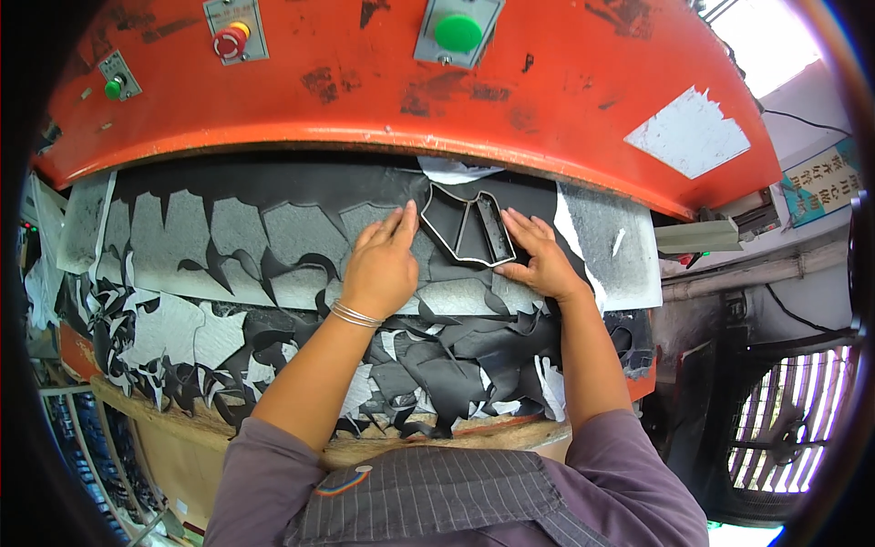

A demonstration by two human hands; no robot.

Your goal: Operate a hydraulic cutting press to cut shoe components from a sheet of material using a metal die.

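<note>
A metal cutting die [463,225], an angular outline with inner dividers, sits on a black sheet of leather-like material [301,182]. My right hand [545,259] holds the die at its right side, fingers along the edge and thumb at the lower corner. Just left of the die, my left hand [381,264] lies flat on the sheet, its fingers stretched out and close together. The left fingertips are close to the die's left edge; contact there is unclear. Left of that hand, the sheet has several cut-out gaps showing a grey surface [164,232].
An orange machine beam [365,100] spans the far side, with a red stop button [230,42] and green buttons [458,34]. Black and grey scraps [447,360] pile along the near edge above a wooden ledge [365,448]. A fan [788,438] stands at right.
</note>
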